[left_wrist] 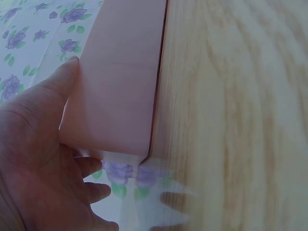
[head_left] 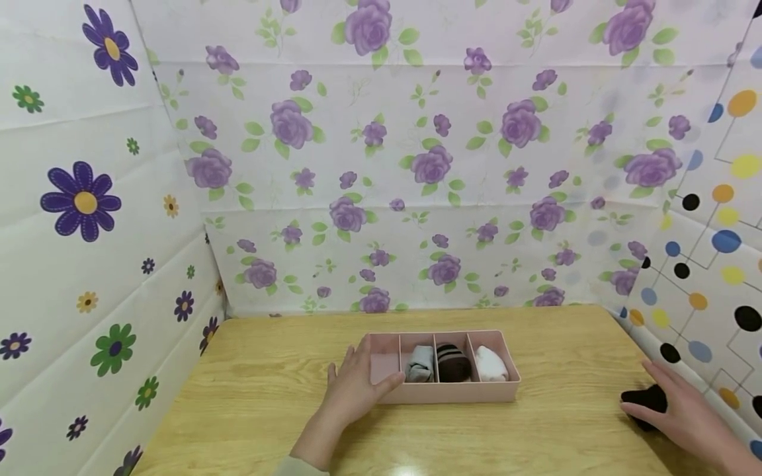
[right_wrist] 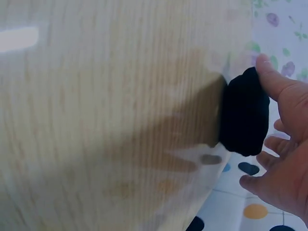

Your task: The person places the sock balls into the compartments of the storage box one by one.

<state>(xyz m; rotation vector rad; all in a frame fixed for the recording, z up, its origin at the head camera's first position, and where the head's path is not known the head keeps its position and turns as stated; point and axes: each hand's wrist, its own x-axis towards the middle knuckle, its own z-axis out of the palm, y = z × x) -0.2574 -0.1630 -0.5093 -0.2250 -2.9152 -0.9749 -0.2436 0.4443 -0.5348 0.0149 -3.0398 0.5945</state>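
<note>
My left hand (head_left: 357,383) holds the left end of a pink divided storage box (head_left: 446,393), its thumb over the front rim and its fingers around the end. In the left wrist view the thumb lies along the box's pink wall (left_wrist: 115,82). Inside the box are a grey rolled sock (head_left: 421,363), a dark brown striped one (head_left: 454,367) and a white one (head_left: 491,365); the leftmost compartment is bare. At the far right, my right hand (head_left: 684,410) is around a bunched black sock (right_wrist: 245,113) on the table, thumb at its near side, fingers spread beyond.
The wooden table (head_left: 256,396) has a flowered sheet (head_left: 405,165) hanging behind it. Another flowered sheet (head_left: 77,277) lines the left side, and a dotted sheet (head_left: 708,264) stands close beside the right hand.
</note>
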